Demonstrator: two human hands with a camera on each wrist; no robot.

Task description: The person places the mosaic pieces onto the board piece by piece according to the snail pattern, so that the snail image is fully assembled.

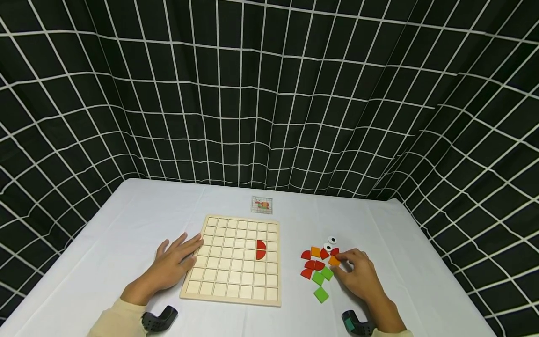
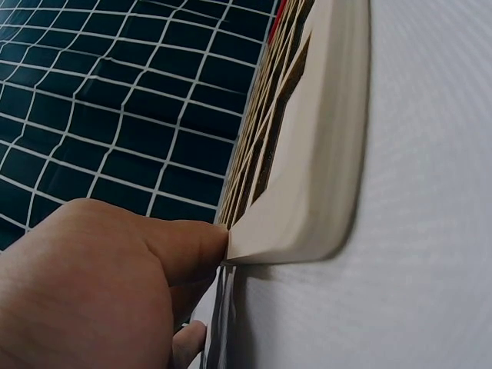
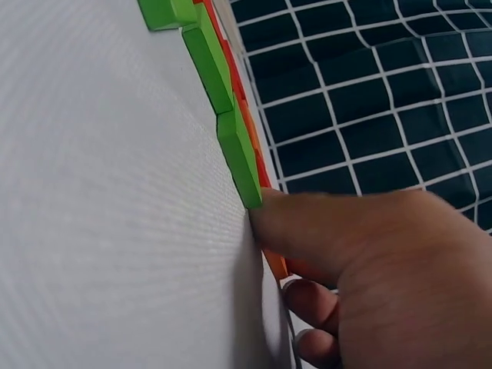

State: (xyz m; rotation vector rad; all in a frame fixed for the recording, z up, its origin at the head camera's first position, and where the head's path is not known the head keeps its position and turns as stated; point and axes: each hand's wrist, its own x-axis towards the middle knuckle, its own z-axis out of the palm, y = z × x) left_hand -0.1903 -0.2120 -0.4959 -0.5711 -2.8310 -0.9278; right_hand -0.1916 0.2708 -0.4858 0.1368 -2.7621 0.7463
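A wooden grid board (image 1: 229,299) lies on the white table, with two red quarter-circle tiles (image 1: 261,245) set one above the other in its right part. My left hand (image 1: 170,264) rests at the board's left edge, fingers mostly straight; in the left wrist view the thumb (image 2: 188,246) touches the board's side. At the right, my right hand (image 1: 358,274) pinches an orange square tile (image 1: 334,260) between thumb and fingers. Around it lie red quarter-circle tiles (image 1: 306,273), another orange square (image 1: 316,252), green square tiles (image 1: 321,294) and two white eye discs (image 1: 332,240).
A small picture card (image 1: 262,205) showing a coloured pattern on a grid lies beyond the board. Black curtains with a white grid (image 1: 252,93) stand behind and beside the white-covered table (image 1: 160,206). Dark bands (image 1: 160,319) are worn on both wrists.
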